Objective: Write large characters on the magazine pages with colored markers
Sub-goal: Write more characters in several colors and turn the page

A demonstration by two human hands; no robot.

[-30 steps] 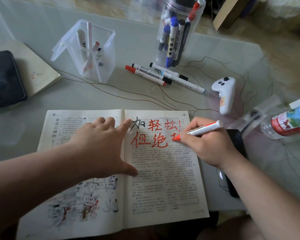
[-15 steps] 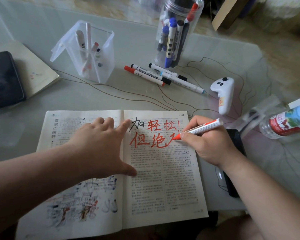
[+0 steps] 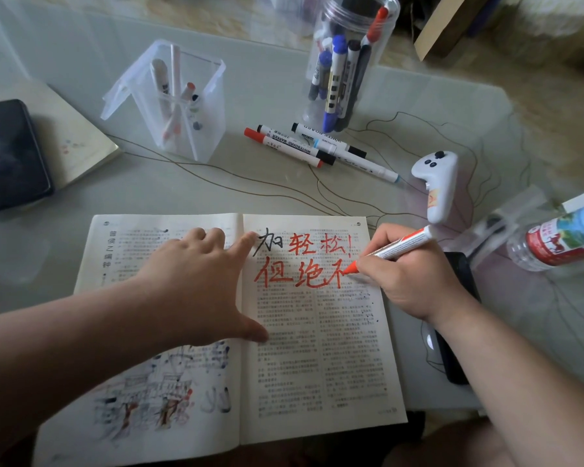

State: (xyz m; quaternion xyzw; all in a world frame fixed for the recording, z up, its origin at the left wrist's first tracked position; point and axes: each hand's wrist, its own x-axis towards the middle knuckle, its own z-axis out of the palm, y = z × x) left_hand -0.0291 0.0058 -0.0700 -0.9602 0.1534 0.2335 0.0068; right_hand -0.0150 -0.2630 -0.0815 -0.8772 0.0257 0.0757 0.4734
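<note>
Left hand [image 3: 196,291] lay flat, fingers spread, pressing the magazine [image 3: 321,365] — right hand [image 3: 408,278] gripped a red marker [image 3: 397,248], fingertips hiding its tip.

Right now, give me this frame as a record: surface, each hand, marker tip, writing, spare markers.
surface: open magazine on table
left hand: flat across the fold, pressing pages down
right hand: grips red marker
marker tip: on right page, end of second row
writing: one black character, red characters in two rows
spare markers: loose markers on table, more in clear jar
</note>
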